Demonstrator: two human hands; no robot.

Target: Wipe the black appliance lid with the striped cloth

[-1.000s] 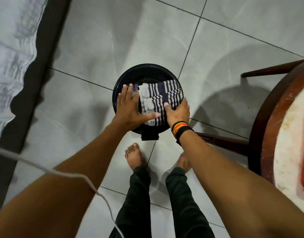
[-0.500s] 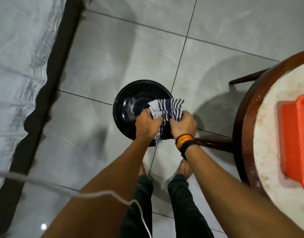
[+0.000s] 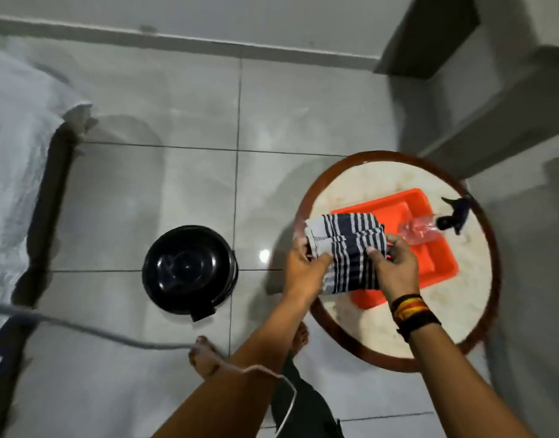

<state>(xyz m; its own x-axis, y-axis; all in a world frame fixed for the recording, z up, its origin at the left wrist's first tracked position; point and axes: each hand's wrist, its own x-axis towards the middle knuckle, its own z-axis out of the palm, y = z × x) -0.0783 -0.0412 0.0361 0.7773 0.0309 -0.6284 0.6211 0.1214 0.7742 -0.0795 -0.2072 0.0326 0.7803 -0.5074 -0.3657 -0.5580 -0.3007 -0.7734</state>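
Observation:
The round black appliance lid point(image 3: 187, 268) lies on the tiled floor, left of centre, shiny and bare. The navy-and-white striped cloth point(image 3: 350, 248) is folded and held up over the round table, well to the right of the lid. My left hand point(image 3: 305, 270) grips the cloth's left edge. My right hand point(image 3: 395, 268), with coloured bands at the wrist, grips its right side. The cloth hides part of an orange tray beneath it.
A round wood-rimmed table point(image 3: 461, 298) stands at right and carries an orange tray point(image 3: 429, 248) and a clear spray bottle point(image 3: 429, 230) with a dark nozzle. A white-sheeted bed point(image 3: 16, 172) lines the left. A grey cable point(image 3: 82, 330) crosses the floor. My bare feet point(image 3: 205, 355) stand below the lid.
Both hands lifted the striped cloth off the lid and carried it right, over the table and tray. The lid stays on the floor, now uncovered. The view shifted up and right.

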